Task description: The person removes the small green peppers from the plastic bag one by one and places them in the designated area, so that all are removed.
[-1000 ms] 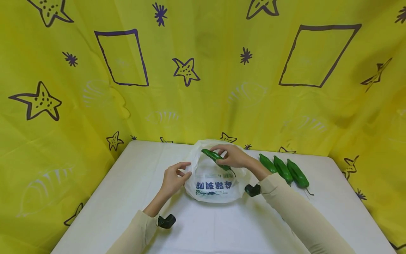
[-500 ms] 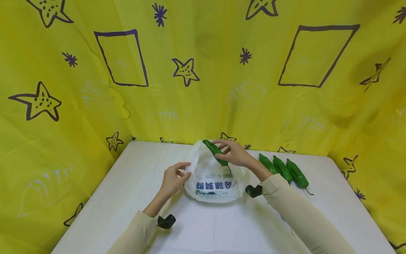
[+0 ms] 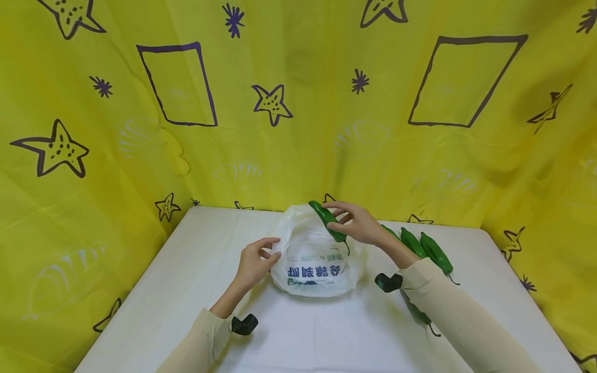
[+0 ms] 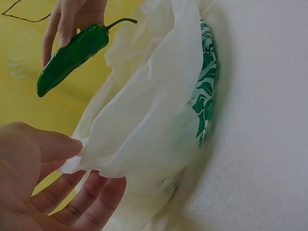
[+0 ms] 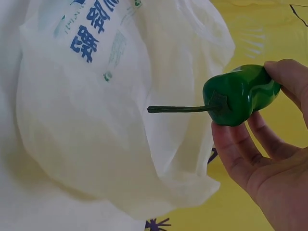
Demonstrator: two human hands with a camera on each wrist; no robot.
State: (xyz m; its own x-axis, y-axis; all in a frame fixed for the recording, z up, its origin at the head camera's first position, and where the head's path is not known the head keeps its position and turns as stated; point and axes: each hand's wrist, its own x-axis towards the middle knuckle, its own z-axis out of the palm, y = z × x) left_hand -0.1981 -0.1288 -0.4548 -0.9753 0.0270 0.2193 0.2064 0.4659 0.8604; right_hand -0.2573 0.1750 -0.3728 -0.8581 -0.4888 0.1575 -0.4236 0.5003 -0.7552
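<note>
A white plastic bag with blue print stands on the table with its mouth spread. My left hand pinches the bag's left rim between thumb and fingers, seen closely in the left wrist view, where the bag hangs from the fingertips. Over the far right side of the mouth, my right hand holds a glossy green chili pepper by its sides. In the right wrist view this pepper shows its stem pointing toward the bag, apart from the plastic.
Right of the bag lie more green peppers, side by side and partly hidden by my right arm. One other pepper shows from under the right sleeve. A yellow patterned curtain borders the white table.
My right hand and its pepper have moved up and to the right. A pepper under the right forearm has come into sight. The left hand stays at the bag's rim.
</note>
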